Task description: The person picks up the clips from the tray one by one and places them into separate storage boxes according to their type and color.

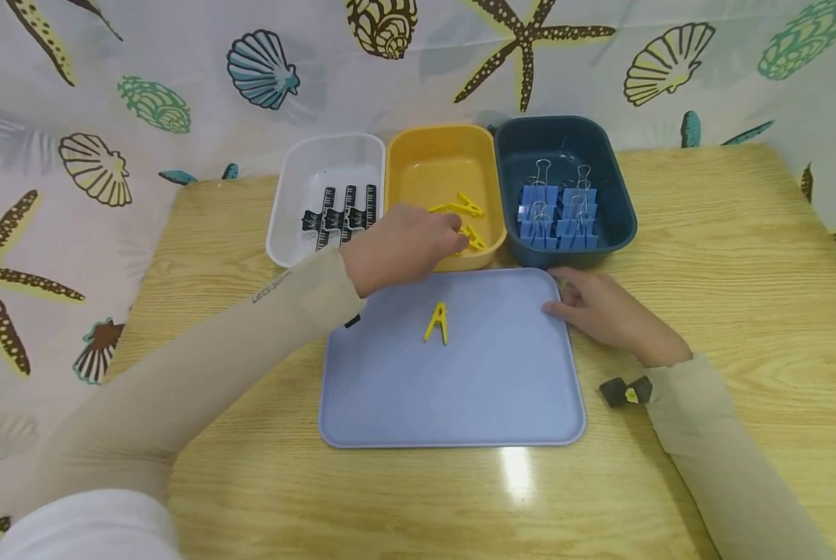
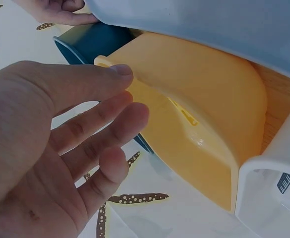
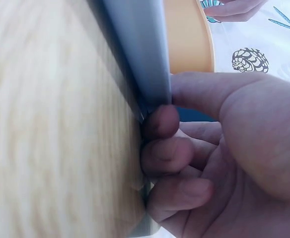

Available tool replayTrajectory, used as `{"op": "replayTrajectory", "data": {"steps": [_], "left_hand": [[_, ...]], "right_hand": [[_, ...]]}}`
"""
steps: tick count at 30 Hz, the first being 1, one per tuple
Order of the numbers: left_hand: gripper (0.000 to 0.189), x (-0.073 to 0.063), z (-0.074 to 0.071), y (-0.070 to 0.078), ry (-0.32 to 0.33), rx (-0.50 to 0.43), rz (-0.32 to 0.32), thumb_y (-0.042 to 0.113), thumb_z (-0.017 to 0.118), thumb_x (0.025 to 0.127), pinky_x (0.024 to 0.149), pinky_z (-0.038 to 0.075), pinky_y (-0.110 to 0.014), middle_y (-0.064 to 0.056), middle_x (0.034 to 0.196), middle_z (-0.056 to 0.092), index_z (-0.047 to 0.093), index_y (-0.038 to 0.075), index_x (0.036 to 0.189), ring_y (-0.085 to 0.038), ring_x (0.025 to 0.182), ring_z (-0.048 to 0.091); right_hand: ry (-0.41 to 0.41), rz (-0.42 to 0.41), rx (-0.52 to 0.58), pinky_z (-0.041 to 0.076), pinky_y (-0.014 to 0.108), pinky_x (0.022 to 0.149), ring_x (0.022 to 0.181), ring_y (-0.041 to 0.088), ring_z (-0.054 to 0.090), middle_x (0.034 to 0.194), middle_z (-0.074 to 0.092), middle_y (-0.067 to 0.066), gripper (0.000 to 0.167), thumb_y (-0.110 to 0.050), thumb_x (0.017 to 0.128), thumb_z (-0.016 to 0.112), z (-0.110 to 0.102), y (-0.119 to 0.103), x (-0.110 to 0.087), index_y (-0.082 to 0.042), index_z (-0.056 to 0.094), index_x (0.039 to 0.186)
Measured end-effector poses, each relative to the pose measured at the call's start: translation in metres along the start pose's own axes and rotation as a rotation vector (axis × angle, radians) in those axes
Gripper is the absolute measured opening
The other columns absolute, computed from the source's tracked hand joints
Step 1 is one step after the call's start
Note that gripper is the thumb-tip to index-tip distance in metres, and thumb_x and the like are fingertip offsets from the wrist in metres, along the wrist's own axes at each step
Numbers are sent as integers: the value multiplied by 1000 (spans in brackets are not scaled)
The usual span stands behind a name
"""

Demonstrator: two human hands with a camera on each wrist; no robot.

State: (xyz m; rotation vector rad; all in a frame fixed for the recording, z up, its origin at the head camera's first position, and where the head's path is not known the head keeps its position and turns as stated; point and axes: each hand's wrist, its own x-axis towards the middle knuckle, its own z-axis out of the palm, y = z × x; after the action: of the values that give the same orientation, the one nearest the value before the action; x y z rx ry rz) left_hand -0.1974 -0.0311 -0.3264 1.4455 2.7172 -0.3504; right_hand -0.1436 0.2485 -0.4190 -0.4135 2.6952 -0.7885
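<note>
My left hand (image 1: 411,241) hovers at the front of the yellow bin (image 1: 452,152), over several yellow clothespins (image 1: 470,204). Its fingers are loosely bent in the left wrist view, thumb tip near the index finger, with nothing visible between them. One clothespin (image 2: 187,115) shows inside the bin there. A single yellow clothespin (image 1: 441,313) lies on the light blue tray (image 1: 501,381), below the left hand. At the tray's far right corner, my right hand (image 1: 610,315) grips the edge, thumb over the rim (image 3: 147,54) and fingers curled against its outer side.
Left of the yellow bin stands a white bin (image 1: 327,148) with black-and-white piano-patterned clips (image 1: 330,204). To its right, a dark blue bin (image 1: 624,202) holds several blue binder clips (image 1: 577,229). A shell-print cloth (image 1: 445,54) hangs behind the wooden table (image 1: 732,257).
</note>
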Motion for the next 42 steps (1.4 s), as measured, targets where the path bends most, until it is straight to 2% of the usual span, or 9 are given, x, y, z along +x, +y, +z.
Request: {"op": "replayTrajectory", "data": {"steps": [7,14,26,42], "left_hand": [[26,-4,0,4,18,7,19,8,60,93,58,44,-27,-4,105,66,68,17,116,-19,65,52],[25,-7,-1,8,23,24,35,12,61,94,65,50,-25,-4,106,65,67,17,118,-19,74,57],[28,-11,-2,15,-27,-26,48,10,65,91,73,50,-26,-2,107,64,66,18,117,-19,82,56],[30,-14,-1,20,-91,-51,118,8,65,90,69,51,-24,0,105,63,68,20,118,-17,75,58]], "right_hand": [[-4,4,-1,39,29,58,63,17,48,70,52,4,45,-20,94,60,-1,-1,0,-2,49,134],[-14,0,-1,37,28,56,63,16,48,70,52,3,47,-24,95,60,-1,-2,0,-1,48,135],[-24,9,9,38,28,57,64,17,49,71,53,4,47,-25,95,60,-2,-4,0,-2,48,135],[-20,8,1,39,28,57,64,17,49,70,54,4,48,-23,94,60,-1,-2,1,-1,48,135]]}}
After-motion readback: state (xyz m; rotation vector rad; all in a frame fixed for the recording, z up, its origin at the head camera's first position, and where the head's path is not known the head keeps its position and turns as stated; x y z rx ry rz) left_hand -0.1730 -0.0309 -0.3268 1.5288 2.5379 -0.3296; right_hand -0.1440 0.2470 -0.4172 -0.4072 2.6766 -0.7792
